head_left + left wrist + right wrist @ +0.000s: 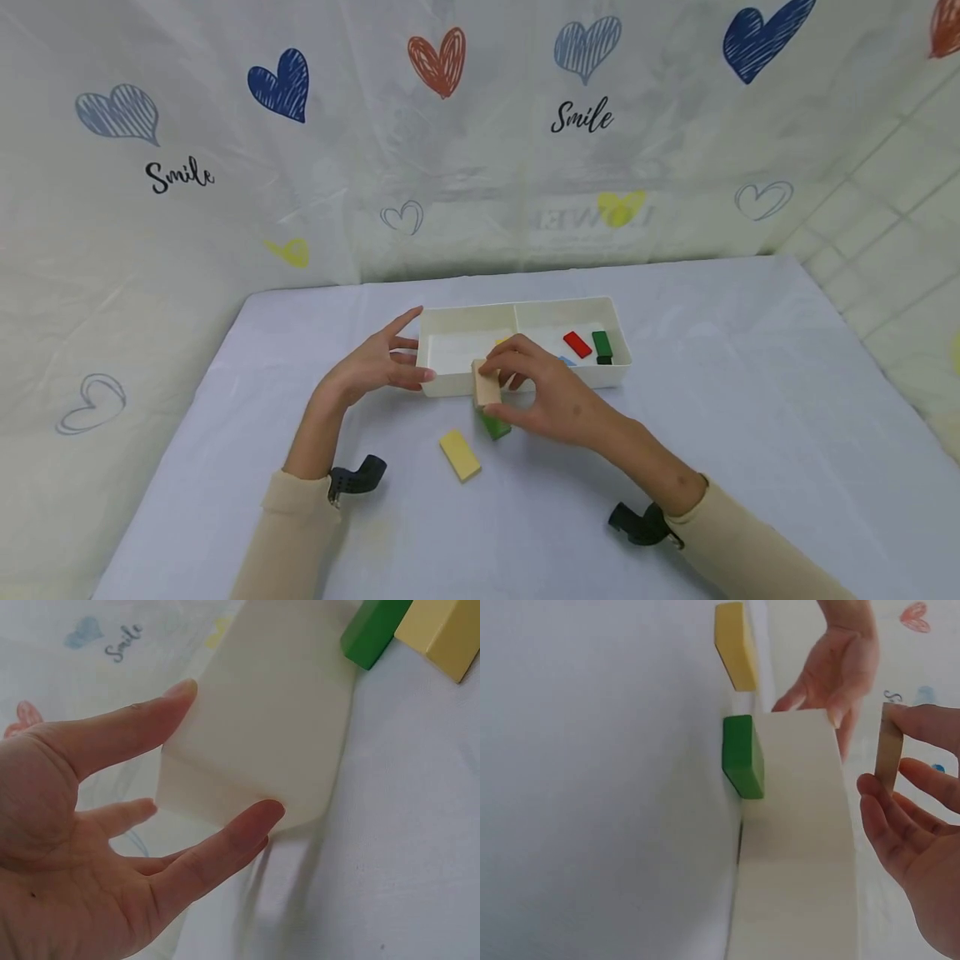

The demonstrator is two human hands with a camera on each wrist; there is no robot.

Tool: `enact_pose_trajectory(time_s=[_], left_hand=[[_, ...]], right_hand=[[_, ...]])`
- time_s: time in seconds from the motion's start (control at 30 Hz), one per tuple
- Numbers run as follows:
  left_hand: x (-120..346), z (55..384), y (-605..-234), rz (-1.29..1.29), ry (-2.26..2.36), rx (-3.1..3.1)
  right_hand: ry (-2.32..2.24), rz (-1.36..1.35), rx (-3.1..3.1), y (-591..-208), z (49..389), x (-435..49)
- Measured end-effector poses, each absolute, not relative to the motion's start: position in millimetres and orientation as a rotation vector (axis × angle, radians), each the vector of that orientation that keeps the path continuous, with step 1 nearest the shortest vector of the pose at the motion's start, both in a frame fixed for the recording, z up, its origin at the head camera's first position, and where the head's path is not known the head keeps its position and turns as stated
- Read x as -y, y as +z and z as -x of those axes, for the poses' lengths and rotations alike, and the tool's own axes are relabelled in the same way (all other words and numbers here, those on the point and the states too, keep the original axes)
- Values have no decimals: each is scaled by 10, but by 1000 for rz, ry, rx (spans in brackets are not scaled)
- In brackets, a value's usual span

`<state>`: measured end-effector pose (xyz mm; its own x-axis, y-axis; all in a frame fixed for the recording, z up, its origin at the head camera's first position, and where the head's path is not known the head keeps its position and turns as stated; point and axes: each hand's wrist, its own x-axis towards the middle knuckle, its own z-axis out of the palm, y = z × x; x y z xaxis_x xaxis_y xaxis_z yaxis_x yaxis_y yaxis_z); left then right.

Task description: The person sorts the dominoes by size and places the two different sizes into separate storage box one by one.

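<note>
Near the frame's centre, the right hand pinched a wooden block above the white box; left of centre, the left hand, loosely spread, touched its end. A slack pinch risked dropping the piece outside, onto the green block.

Counts of items on the one bench. Hands: two, left hand and right hand. Tray: one, white tray, with one divider and two compartments. Blocks: at least seven. Plain wood, one: wooden block. Yellow, two: near yellow block and far yellow block, the latter partly hidden. Green, at least two: near green block and far green block; whether the dark end of the latter is a separate block cannot be told. Red, one: red block. Blue, one: blue block, partly hidden.
</note>
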<state>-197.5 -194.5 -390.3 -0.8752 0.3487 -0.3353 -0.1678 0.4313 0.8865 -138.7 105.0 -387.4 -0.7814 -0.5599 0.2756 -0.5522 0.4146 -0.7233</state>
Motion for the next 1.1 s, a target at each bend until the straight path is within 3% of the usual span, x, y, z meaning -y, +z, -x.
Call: enact_pose_trajectory(time_s=[1.1], left_hand=[[1970, 1974, -3923, -161, 1475, -2174]], right_hand=[[-1402, 894, -2768, -3907, 1740, -1208]])
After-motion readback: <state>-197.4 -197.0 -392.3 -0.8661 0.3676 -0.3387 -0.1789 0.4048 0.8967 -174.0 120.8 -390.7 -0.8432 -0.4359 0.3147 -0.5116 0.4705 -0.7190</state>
